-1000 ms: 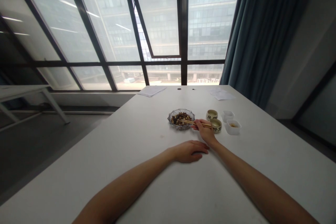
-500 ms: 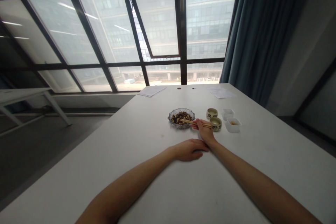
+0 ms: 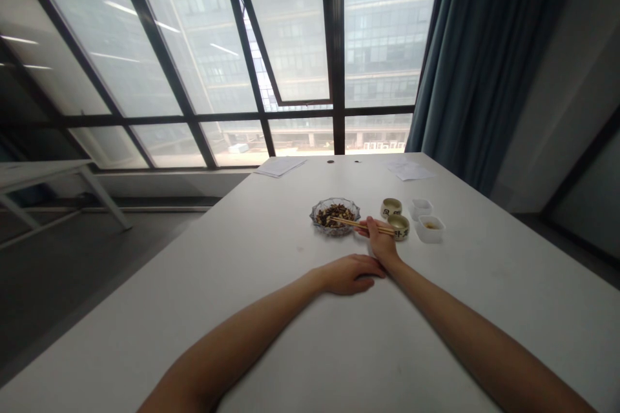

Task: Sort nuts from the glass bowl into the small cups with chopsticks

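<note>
**Wooden chopsticks point(image 3: 361, 226) in the right hand point(image 3: 380, 242), tips over a heaped glass dish point(image 3: 314, 218)**

Dark mixed bits point(image 3: 333, 215) piled across the middle of the dish, with no such pile visible anywhere else. Only a small yellowish trace in the nearer white square dish point(image 3: 430, 230); contents of the nearer ceramic cup point(image 3: 398, 227) and farther ceramic cup point(image 3: 391, 207) impossible to make out. Right fingers point(image 3: 369, 224) closed firmly around the chopsticks, sticks nearly together, tips reaching above the bits. Contact with the bits impossible to tell; no morsel visible between the tips. Left hand point(image 3: 349, 275) lying open, palm down, on the white table point(image 3: 271, 329), fingers relaxed, holding nothing, fingertips just beside the right wrist. Dish, cups and white dish grouped just ahead of the hands, sheets of paper point(image 3: 279, 167) toward the far edge.
</note>
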Demonstrator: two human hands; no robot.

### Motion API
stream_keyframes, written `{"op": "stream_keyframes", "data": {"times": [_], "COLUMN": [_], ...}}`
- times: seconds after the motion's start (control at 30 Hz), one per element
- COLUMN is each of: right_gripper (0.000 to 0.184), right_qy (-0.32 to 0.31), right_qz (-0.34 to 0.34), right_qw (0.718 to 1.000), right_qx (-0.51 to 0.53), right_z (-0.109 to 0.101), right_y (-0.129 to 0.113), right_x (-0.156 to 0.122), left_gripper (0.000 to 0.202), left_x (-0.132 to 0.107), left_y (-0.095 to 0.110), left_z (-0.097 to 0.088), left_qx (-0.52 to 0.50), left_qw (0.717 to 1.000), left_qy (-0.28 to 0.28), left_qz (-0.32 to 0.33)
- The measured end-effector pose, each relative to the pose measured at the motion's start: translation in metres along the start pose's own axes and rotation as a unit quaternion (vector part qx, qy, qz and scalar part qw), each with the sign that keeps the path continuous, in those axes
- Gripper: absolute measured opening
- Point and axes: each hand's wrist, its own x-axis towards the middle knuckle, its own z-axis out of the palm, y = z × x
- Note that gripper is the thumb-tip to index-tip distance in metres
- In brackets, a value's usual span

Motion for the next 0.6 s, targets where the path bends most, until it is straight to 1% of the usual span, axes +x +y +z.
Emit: {"op": "stream_keyframes", "data": {"times": [0.33, 0.5, 0.6], "right_gripper": [0.052, 0.054, 0.054], "right_qy": [0.019, 0.051, 0.068], "right_qz": [-0.020, -0.044, -0.065], "right_qw": [1.000, 0.997, 0.995], "right_qx": [0.011, 0.027, 0.022], "right_z": [-0.002, -0.008, -0.018], "right_y": [-0.005, -0.025, -0.044], "right_x": [-0.006, -0.004, -0.003], "left_gripper": [0.040, 0.040, 0.040], "left_x": [0.000, -0.002, -0.003], "left_y": [0.000, -0.004, -0.005], "left_z": [0.001, 0.004, 0.005], "left_qx": [0.002, -0.005, -0.006], "left_qw": [1.000, 1.000, 1.000], "left_qy": [-0.006, 0.008, 0.003], "left_qz": [0.000, 0.004, 0.006]}}
